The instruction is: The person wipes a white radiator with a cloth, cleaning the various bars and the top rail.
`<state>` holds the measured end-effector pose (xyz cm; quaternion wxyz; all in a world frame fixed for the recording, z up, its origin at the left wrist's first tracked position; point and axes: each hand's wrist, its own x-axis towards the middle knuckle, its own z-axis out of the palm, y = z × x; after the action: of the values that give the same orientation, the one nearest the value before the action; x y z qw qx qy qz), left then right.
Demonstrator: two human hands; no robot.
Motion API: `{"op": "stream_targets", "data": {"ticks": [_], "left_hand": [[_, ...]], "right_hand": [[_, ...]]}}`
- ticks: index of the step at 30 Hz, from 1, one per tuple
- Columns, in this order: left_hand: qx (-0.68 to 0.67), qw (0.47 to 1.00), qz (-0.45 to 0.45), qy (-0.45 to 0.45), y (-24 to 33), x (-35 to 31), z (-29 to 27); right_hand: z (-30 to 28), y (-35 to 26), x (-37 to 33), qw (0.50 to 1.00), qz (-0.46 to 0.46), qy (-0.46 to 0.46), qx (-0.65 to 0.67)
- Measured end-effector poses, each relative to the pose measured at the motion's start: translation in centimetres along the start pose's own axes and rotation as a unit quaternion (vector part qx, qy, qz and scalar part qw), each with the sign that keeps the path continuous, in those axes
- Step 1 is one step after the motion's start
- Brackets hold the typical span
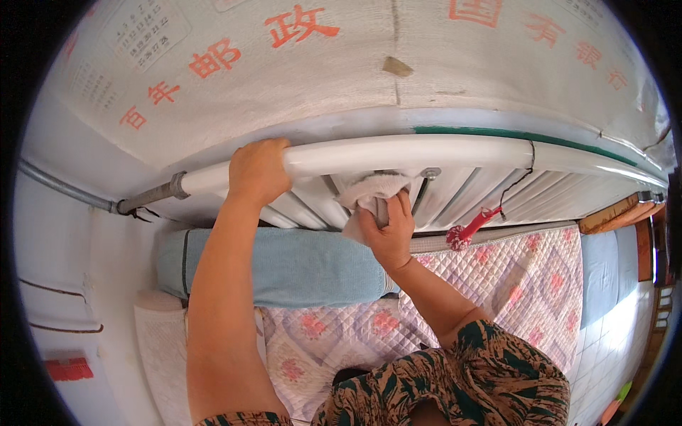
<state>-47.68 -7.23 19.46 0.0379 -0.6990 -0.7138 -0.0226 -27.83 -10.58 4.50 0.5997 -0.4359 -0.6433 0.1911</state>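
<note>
The left hand (259,170) holds on to a fat white pipe (405,155). A bit lower and to its right, the right hand (392,231) has a white cloth (373,190) bunched in its fingers, by the white slats (455,193) under the pipe. Right of that hand, a red thing (470,231) hangs on a black string (531,153). Below both hands lie a long blue cushion (312,266) and a flowery quilt (508,284). Above them, pale paper (341,64) with big red writing covers the wall.

Upper garment: loose-fitting top (383,387) of soft fabric, printed with tan-brown leaf-like shapes against dark green and black. Short right sleeve (508,362), same print. Left hand (258,170), right hand (392,238) and forearms (226,284): bare.
</note>
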Motion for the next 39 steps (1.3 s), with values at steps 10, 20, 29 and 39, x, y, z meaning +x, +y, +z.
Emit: {"op": "stream_targets", "data": {"ticks": [10,20,29,39], "left_hand": [[-0.019,1.0,-0.01,-0.008,0.8,0.3,-0.3],[-0.015,1.0,-0.018,-0.017,0.5,0.6,-0.1],[0.002,0.999,-0.027,-0.018,0.0,-0.2,0.0],[-0.01,1.0,-0.018,-0.016,0.1,0.0,0.2]], "right_hand": [[7.2,10.9,-7.7,0.834,0.49,-0.047,0.249],[7.8,2.0,-4.3,0.835,0.437,-0.071,0.327],[5.7,-3.8,-1.3,0.989,0.082,-0.048,0.111],[8.1,6.4,-6.3,0.925,0.311,-0.214,-0.031]]}}
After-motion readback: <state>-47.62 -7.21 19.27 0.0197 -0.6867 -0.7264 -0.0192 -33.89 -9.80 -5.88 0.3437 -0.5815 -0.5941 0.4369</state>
